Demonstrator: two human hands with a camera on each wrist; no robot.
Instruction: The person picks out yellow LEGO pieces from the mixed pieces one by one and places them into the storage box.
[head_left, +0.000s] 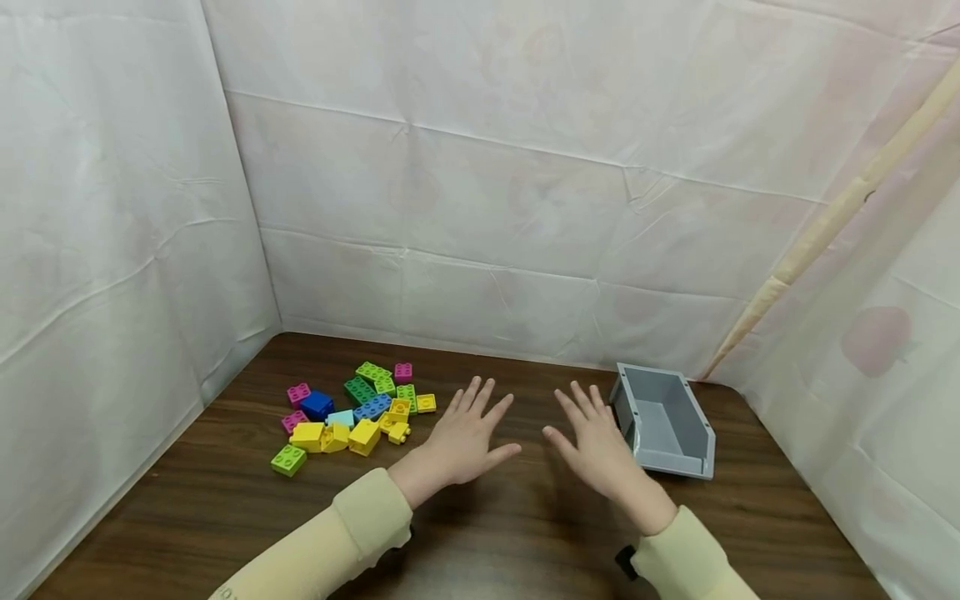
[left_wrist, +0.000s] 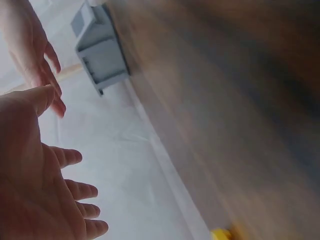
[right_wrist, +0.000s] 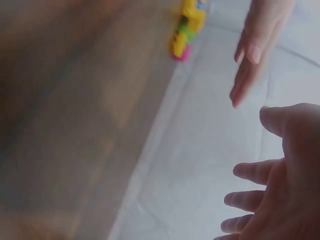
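Note:
My left hand (head_left: 467,439) hovers over the middle of the table with its fingers spread and nothing in it. Just to its left lies a loose group of toy building bricks, among them a yellow brick (head_left: 364,437), a dark blue brick (head_left: 317,406) and a lime green brick (head_left: 288,460). My right hand (head_left: 597,448), also spread and holding nothing, is nearest to a grey plastic bin (head_left: 700,463) on its right. Both palms face down above the wood, as the left wrist view and the right wrist view show, and the hands are apart from each other.
The dark wooden table (head_left: 480,550) ends at a pale cloth wall (head_left: 480,208) behind, with more cloth on both sides. A cloth-covered pole (head_left: 817,242) slants down to the back right corner. Several pink bricks, such as one pink brick (head_left: 403,372), edge the group.

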